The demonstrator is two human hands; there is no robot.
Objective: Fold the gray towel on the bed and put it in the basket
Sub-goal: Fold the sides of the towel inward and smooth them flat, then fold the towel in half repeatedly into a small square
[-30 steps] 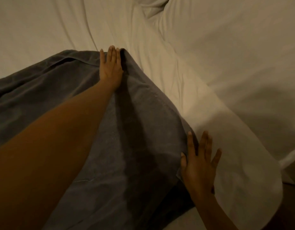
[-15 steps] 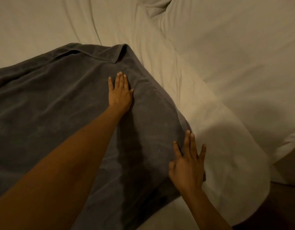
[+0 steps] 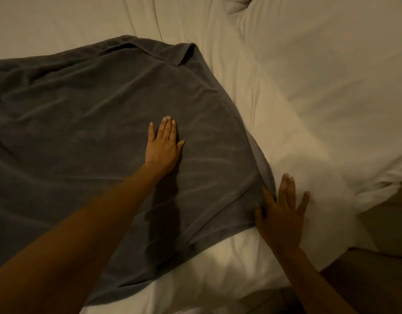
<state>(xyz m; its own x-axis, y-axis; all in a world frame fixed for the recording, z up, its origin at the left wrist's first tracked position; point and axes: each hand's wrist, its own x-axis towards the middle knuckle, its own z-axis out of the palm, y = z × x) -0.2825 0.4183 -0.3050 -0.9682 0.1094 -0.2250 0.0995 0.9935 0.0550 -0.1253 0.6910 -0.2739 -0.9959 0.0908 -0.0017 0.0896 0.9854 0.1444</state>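
The gray towel (image 3: 86,123) lies spread over the white bed (image 3: 297,75), doubled over with two layers showing along its far edge. Its far right corner is turned up in a small flap. My left hand (image 3: 162,146) rests flat, palm down, on the middle of the towel, fingers together. My right hand (image 3: 280,214) lies flat at the towel's near right corner, fingers spread, thumb and forefinger touching the towel's edge and the rest on the sheet. Neither hand grips anything. No basket is in view.
White, wrinkled bedding covers the bed, with a bunched fold (image 3: 238,5) at the top. The bed's corner ends at the lower right, where dark floor (image 3: 376,273) shows.
My left hand has slid back from the towel's far corner towards me across the towel. My right hand stays at the near right edge. The view has shifted so more of the towel shows.
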